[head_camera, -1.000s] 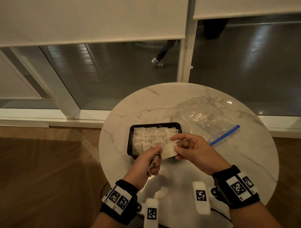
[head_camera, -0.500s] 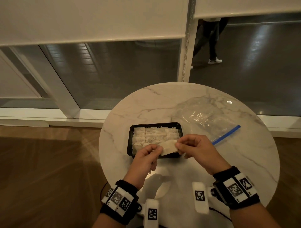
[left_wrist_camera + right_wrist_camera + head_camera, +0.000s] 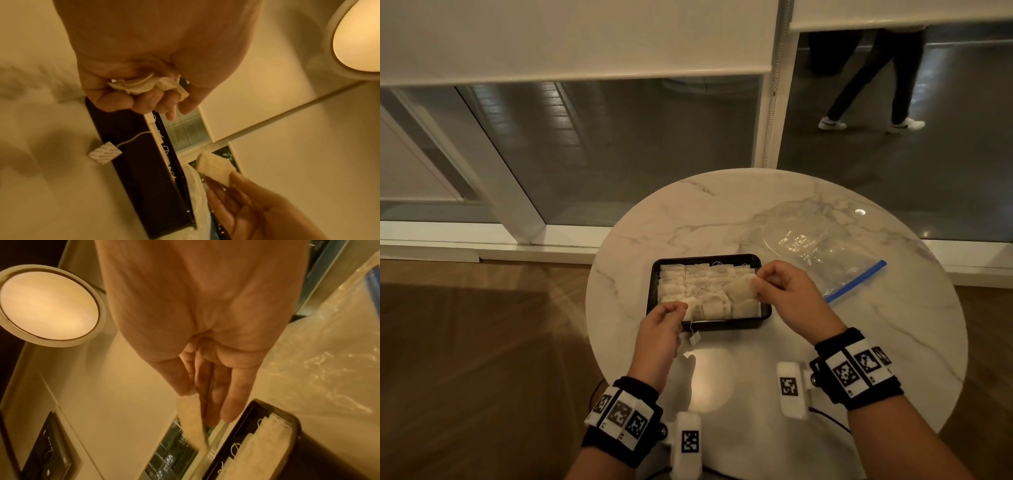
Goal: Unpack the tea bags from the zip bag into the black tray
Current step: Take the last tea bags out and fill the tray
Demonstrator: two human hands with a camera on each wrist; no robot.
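two hands work over the table [image 3: 774, 359] at centre frame; zip bag [image 3: 815, 250] lies flat at upper right, seemingly emptied. tray [image 3: 652, 291] nearly full. right hand [image 3: 787, 291] pinches a tea bag [image 3: 741, 287] to place; left hand [image 3: 659, 325] curls round a crumpled one [image 3: 148, 85], tag [image 3: 694, 339] dangling.

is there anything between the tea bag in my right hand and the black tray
Nothing separate blocks it. Your right hand pinches the tea bag directly above the black tray. The tray already looks packed with tea bags, so it would land on top of them.
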